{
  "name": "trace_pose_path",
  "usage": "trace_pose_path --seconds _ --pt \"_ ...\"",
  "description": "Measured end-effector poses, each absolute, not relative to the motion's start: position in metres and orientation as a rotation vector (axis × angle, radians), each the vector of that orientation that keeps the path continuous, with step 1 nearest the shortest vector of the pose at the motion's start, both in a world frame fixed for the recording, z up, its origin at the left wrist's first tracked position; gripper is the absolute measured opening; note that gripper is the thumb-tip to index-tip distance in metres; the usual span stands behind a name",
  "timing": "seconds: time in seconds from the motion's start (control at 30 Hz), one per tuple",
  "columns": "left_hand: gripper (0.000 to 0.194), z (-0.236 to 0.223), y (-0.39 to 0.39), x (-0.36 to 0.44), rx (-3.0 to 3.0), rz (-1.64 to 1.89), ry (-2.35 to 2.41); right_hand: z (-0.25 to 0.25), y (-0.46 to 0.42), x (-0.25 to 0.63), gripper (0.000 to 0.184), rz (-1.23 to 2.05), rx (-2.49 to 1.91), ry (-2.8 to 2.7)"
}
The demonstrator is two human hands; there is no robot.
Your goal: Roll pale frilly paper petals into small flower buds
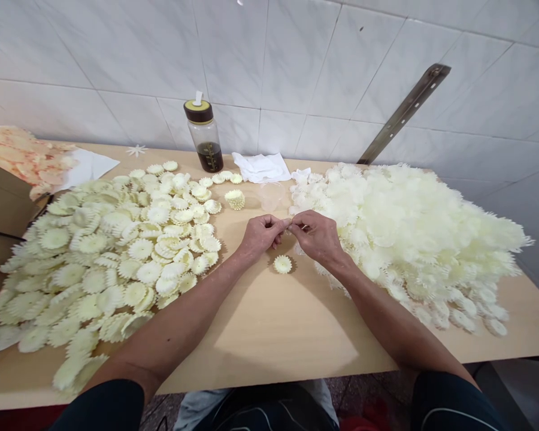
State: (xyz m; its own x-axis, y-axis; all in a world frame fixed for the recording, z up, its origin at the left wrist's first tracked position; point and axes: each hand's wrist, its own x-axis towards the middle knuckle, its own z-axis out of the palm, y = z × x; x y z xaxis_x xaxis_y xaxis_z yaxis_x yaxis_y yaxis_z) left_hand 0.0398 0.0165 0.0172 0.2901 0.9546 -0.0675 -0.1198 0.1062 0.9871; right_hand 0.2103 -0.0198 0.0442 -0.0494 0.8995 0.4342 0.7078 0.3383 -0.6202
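My left hand (261,235) and my right hand (315,235) meet over the middle of the table, thumbs and fingertips pinched together. Whatever is between the fingertips is too small and covered to make out. Just below them, a single pale yellow-green disc with a toothed edge (282,264) lies flat on the wood. A short stack of the same discs (235,200) stands beyond my left hand. Close to my right hand begins a tall heap of translucent, whitish-yellow frilly petal pieces (413,233).
Toothed discs form a wide pile (130,251) on the left. Along the tiled wall stand a bottle of dark liquid (205,140) and a crumpled white tissue (261,167). A slotted metal bar (404,114) leans at the right. Orange-white sheets (22,157) lie far left.
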Motion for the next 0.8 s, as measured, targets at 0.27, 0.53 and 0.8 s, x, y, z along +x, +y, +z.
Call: trace_pose_path --seconds 0.27,0.53,0.8 --pt "0.051 0.0184 0.0174 0.0397 1.143 0.976 0.919 0.0446 -0.0197 0.2111 0.014 0.357 -1.406 -1.773" --pt "0.044 0.0176 0.0191 0.0352 1.064 0.929 0.716 0.0455 -0.0188 0.2125 0.014 0.264 -1.360 -1.819" --pt "0.039 0.0137 0.0229 0.0309 1.033 0.850 0.631 0.0445 -0.0185 0.2135 0.011 0.195 -1.358 -1.784"
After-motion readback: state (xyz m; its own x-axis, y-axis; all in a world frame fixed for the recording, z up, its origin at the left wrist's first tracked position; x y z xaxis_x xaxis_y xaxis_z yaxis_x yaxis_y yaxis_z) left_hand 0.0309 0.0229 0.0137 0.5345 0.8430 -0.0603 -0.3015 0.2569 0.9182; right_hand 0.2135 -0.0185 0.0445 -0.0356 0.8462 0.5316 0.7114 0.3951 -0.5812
